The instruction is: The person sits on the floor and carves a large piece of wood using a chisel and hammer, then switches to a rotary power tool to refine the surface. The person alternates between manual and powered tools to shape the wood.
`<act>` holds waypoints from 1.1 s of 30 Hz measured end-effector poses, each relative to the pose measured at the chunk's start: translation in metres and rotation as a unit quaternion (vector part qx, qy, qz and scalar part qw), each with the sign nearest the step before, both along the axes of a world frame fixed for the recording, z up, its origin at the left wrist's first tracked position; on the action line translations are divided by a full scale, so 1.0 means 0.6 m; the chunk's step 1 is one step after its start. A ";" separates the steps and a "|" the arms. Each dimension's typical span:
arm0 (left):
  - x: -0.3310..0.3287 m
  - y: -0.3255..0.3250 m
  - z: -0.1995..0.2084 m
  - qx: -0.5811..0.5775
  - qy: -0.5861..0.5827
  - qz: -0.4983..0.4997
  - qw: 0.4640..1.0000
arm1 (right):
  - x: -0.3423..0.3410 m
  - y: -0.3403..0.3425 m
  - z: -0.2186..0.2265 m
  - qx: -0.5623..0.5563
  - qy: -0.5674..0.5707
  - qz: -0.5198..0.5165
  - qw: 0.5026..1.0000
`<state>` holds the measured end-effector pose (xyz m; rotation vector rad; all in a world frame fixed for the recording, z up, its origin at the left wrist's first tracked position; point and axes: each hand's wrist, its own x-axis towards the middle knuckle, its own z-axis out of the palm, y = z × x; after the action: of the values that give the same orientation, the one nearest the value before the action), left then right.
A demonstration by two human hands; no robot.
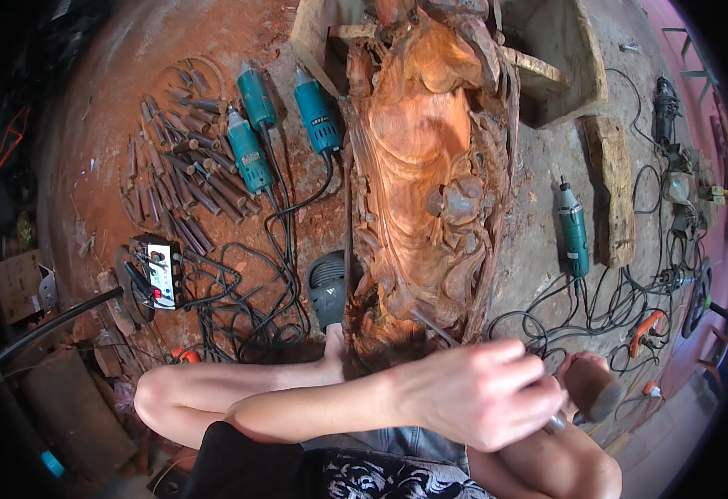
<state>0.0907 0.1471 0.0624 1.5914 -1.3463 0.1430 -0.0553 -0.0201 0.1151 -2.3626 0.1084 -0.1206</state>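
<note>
A large reddish-brown wood carving point(418, 183) with flowing folds and rounded relief lies lengthwise in front of me. My left hand point(489, 395) reaches across my lap, its fingers wrapped round a chisel point(437, 328). The chisel's thin shaft slants up and left to the carving's near part; whether its tip touches the wood I cannot tell. Below the fist, a metallic butt end sticks out. Just right of it, partly hidden behind the left hand, my right hand point(570, 366) is closed on a wooden mallet point(597, 392) with a rounded head.
Many loose chisels point(185, 158) lie heaped on the dusty floor at left, beside several teal power tools point(249, 154). Black cables tangle near a control box point(160, 270). At right are another teal tool point(574, 233), a wood block point(612, 191) and more cables. A wooden trough-like support point(576, 58) stands at the far end.
</note>
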 end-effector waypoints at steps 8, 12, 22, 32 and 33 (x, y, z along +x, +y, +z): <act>-0.015 -0.002 -0.037 0.023 0.159 -0.064 0.985 | -0.033 -0.053 -0.075 -0.052 -0.091 -0.059 0.993; -0.017 0.007 -0.050 0.003 0.117 -0.105 0.988 | -0.055 -0.102 -0.128 -0.086 -0.146 -0.103 0.980; -0.016 0.020 -0.057 0.010 0.102 -0.110 0.989 | -0.053 -0.081 -0.107 -0.017 0.010 -0.245 0.969; 0.004 0.017 -0.064 -0.002 0.104 -0.111 0.988 | 0.198 0.046 0.218 -0.029 0.330 0.311 0.891; 0.006 0.018 -0.063 0.017 0.105 -0.115 0.988 | 0.196 0.040 0.218 -0.030 0.317 0.318 0.893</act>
<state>0.0941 0.1582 0.0243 1.4223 -1.3590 -0.1854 0.0624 0.0040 0.2460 -2.2839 -0.3644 0.9750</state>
